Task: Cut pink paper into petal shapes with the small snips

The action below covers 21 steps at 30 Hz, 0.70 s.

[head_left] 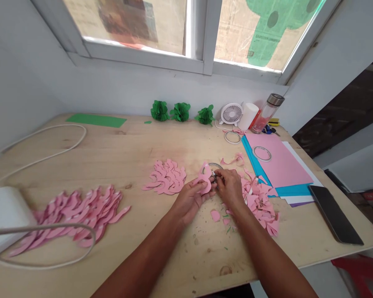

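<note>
Left hand (pixel 191 200) pinches curved pink paper piece (pixel 204 182) mid-table, right of the small cutout pile (pixel 165 177). Right hand (pixel 229 186) closed around a dark tool (pixel 214 175) (mostly finger-covered, type unclear), close beside left. White box (pixel 8 215) cropped at left edge.

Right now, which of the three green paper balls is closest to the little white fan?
The rightmost paper ball, beside the fan; the middle ball and leftmost ball sit farther away.
</note>
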Motion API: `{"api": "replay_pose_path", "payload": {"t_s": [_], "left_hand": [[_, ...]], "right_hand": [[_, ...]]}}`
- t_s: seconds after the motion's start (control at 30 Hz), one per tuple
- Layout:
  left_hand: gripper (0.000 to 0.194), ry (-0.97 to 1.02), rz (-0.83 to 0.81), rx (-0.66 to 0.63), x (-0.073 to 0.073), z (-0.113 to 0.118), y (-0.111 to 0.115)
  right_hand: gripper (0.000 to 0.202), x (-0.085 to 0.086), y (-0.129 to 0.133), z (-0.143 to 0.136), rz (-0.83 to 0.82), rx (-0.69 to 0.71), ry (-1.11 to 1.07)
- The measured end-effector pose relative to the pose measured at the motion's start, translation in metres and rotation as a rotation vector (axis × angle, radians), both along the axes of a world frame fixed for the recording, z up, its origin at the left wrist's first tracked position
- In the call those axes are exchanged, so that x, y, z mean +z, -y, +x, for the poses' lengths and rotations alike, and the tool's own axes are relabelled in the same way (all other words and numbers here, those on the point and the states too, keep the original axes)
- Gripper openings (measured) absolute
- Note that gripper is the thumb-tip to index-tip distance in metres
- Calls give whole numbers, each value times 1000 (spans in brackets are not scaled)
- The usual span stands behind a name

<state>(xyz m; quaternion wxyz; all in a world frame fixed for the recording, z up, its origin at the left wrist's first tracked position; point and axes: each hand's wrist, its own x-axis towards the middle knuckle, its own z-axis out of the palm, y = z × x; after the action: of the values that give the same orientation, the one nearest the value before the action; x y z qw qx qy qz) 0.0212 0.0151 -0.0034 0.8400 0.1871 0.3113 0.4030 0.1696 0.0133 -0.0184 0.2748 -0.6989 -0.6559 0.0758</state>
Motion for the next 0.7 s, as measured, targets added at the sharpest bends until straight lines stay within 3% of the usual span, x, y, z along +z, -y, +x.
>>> {"api": "replay_pose_path", "payload": {"t_s": [0.7], "left_hand": [[8, -12, 0, 7, 0, 1, 0]], "right_hand": [[14, 1, -1, 1, -19, -13, -50]]}}
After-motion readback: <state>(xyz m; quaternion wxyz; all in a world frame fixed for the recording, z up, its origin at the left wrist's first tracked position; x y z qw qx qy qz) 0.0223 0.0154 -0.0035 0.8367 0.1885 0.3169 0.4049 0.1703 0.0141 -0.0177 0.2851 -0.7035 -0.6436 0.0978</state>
